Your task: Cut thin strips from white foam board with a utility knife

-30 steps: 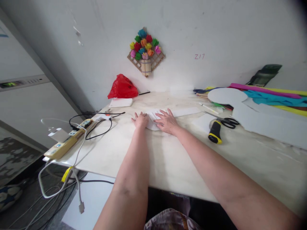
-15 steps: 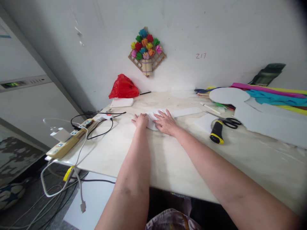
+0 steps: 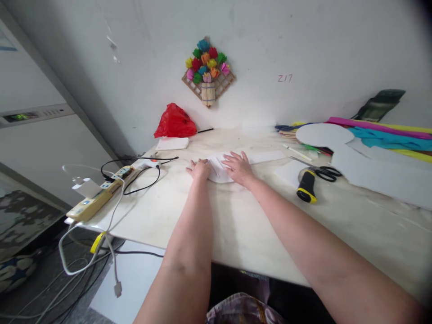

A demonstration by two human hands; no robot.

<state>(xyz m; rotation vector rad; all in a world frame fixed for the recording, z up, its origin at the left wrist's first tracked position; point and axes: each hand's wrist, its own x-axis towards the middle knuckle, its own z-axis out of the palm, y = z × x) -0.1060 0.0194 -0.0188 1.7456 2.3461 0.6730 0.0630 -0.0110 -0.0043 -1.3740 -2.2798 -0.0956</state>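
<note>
A white paper piece (image 3: 218, 169) with a rounded near edge lies on the pale table (image 3: 256, 229). Thin raised strips or folds show on its surface. On its left edge rests my left hand (image 3: 200, 169), the fingers spread. My right hand (image 3: 239, 169) presses flat on its right part, fingers stretched out and apart. A narrow white strip (image 3: 268, 156) runs off to the right from behind my right hand; whether it joins the piece is hidden.
To the right lie scissors (image 3: 324, 173), a black-and-yellow tool (image 3: 307, 186) and a large white cut-out (image 3: 378, 175). A red plastic bag (image 3: 175, 121) and a white pad (image 3: 172, 143) sit at the back left. Cables trail around a power strip (image 3: 97, 195) at the left edge.
My right hand has slid a little to the right across the paper, uncovering more of its middle. My left hand stays at the left edge.
</note>
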